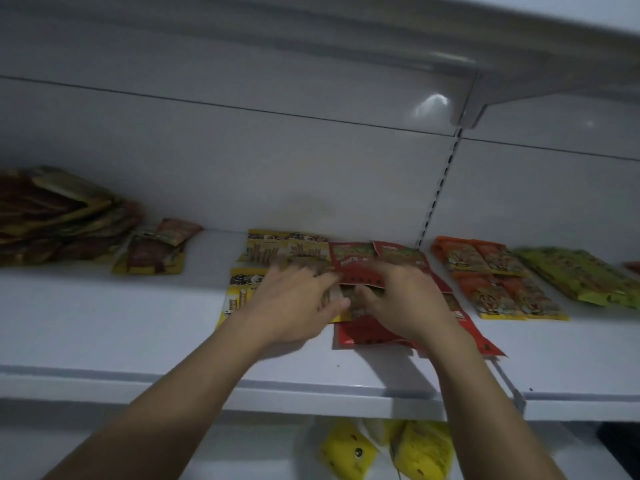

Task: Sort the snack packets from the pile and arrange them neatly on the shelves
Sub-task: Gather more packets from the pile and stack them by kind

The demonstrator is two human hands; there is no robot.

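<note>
On my feed both hands are up on the white shelf (104, 323), close together over the red packets (360, 268), which lie in overlapping rows at the middle of the shelf. My left hand (294, 303) sits at the left edge of the red packets, fingers spread and fairly straight. It lies on the yellow packets (273, 249), which touch the red ones on that side. It is smeared by motion blur, but I see nothing held in it. My right hand (405, 303) lies on top of the red packets, fingers bent over one of them and thumb pointing left just below its lower edge. I cannot tell whether it pinches that packet or only rests on it. Right of the red packets, just past the slotted upright (440, 188) behind them, orange packets (491, 271) lie flat in neat pairs. Green packets (581, 275) are next to those, farther right. Well to the left of the red packets the unsorted pile (52, 216) leans against the back wall, and a few loose packets (156, 252) lie between it and the yellow ones. Below the red packets, on the next shelf down, yellow bags (422, 452) show under the shelf lip.
</note>
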